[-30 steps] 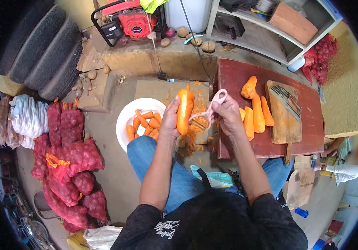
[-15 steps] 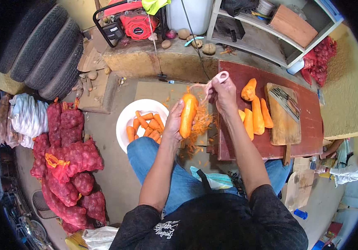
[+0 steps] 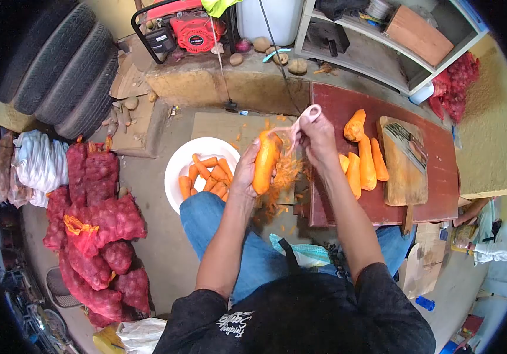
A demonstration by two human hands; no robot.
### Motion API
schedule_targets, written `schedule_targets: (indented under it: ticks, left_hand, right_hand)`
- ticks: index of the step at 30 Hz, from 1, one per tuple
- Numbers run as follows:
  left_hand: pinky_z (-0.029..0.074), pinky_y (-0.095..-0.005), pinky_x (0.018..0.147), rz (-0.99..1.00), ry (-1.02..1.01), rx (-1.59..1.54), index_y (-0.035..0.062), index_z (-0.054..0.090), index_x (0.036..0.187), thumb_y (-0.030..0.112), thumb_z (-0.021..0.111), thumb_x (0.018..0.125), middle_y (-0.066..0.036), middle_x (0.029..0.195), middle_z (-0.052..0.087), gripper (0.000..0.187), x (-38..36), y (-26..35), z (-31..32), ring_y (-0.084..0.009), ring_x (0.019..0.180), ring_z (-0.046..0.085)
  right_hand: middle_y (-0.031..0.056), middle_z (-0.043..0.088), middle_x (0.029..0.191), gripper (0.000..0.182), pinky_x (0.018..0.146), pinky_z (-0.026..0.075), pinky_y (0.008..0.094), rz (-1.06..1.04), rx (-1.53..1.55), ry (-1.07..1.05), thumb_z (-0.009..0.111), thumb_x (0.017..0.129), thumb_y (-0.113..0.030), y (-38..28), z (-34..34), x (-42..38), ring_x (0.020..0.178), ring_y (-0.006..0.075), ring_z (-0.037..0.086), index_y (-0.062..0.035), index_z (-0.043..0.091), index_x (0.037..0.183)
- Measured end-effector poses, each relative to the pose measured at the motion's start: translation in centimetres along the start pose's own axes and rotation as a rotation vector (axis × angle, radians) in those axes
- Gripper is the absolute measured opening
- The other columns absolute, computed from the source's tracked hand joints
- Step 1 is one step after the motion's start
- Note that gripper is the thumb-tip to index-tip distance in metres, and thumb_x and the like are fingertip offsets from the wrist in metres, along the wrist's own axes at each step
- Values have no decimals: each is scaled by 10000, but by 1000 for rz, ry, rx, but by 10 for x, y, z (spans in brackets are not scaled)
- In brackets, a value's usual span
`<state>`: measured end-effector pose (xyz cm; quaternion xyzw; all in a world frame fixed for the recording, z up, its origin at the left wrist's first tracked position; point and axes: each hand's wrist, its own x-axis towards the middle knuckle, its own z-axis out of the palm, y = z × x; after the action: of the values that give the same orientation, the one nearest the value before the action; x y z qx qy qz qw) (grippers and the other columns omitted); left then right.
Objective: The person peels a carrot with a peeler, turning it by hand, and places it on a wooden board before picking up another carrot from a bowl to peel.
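Observation:
My left hand (image 3: 245, 169) is wrapped round a thick peeled carrot (image 3: 266, 164), held upright over the floor. A pink peeler (image 3: 310, 112) is gripped in my right hand (image 3: 320, 141), its blade end close to the carrot's upper end. Orange peelings (image 3: 286, 177) lie scattered on the cardboard and floor below. To the left, a white basin (image 3: 176, 160) holds several unpeeled carrots (image 3: 205, 171). On the red board (image 3: 330, 106) to the right lie several peeled carrots (image 3: 367, 162), beside a wooden cutting board (image 3: 404, 186) with a knife (image 3: 408, 144) on it.
Red net sacks of onions (image 3: 97, 218) are piled at the left, below stacked tires (image 3: 82, 82). A red engine-driven machine (image 3: 194, 35) stands on the ledge ahead. A metal shelf (image 3: 365, 50) is at the back right. Another person (image 3: 498, 239) is at the far right edge.
The peeler's blade end has shifted slightly beside the carrot's top, and the carrot has tilted a little. Both hands keep their hold. The person at the far right has moved slightly.

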<state>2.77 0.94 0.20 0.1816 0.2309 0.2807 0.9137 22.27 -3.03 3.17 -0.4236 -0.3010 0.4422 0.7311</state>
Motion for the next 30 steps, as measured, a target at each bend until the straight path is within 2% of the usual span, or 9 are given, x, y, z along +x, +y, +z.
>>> schedule_targets:
  ticks: [4,9,13,14,16,21,24,26,30]
  left_hand:
    - [546,-272,379,-14,-2,4,38,587,1187,466,537,1011,-145,839,683,465,-6,3,6,-196,509,653]
    - [529,-260,368,16,-2,-51,25,582,1195,465,535,1008,-165,844,679,481,1,1,6,-193,525,648]
    - [519,-257,366,-5,-35,-23,33,583,1187,464,532,1007,-164,862,676,469,0,2,3,-188,540,647]
    - [519,-258,367,-6,-44,-18,37,583,1186,462,533,1007,-163,868,676,464,-1,1,3,-187,543,648]
    - [518,-258,367,15,-25,-16,38,583,1183,459,534,1007,-165,884,675,458,-6,4,6,-187,546,647]
    - [516,-265,368,47,-22,-45,35,567,1202,454,531,1009,-171,901,671,462,0,5,3,-190,539,639]
    - [517,-271,370,26,-53,-47,39,567,1198,451,531,1009,-168,902,671,455,-6,2,5,-193,542,642]
    - [517,-274,369,25,-68,-28,43,572,1193,451,530,1009,-163,906,672,450,-7,2,4,-196,546,647]
    - [518,-267,376,4,-40,-58,40,576,1203,474,511,1013,-172,893,674,478,-6,3,0,-198,561,655]
  right_hand:
    - [97,662,798,99,529,518,265,-82,143,167,566,1028,-133,-16,-16,28,620,159,639,-56,536,975]
    - [63,668,818,99,542,530,278,52,33,-87,640,981,-114,-18,10,-13,634,153,648,-64,560,1014]
    - [72,668,801,108,538,522,258,-15,90,47,626,997,-136,-4,-10,13,626,140,636,-58,553,986]
    - [75,664,787,126,531,519,250,-60,42,164,619,1005,-155,-4,-17,20,622,137,633,-56,547,975]
    - [74,665,796,127,534,522,256,-66,101,140,617,1008,-158,-18,-17,20,630,136,636,-55,546,982]
    - [66,666,812,127,567,532,265,84,-18,-72,642,987,-145,-27,16,-25,669,139,648,-71,540,976]
    - [68,666,809,108,571,531,261,-60,-12,-4,623,998,-137,-14,-5,-6,674,134,651,-74,540,973]
    - [75,672,815,72,553,534,269,-116,68,125,578,1022,-117,-18,-23,11,658,127,645,-79,542,973]
    - [66,671,827,111,572,555,267,-9,-41,-108,645,983,-125,-36,19,-19,668,131,659,-69,555,1017]
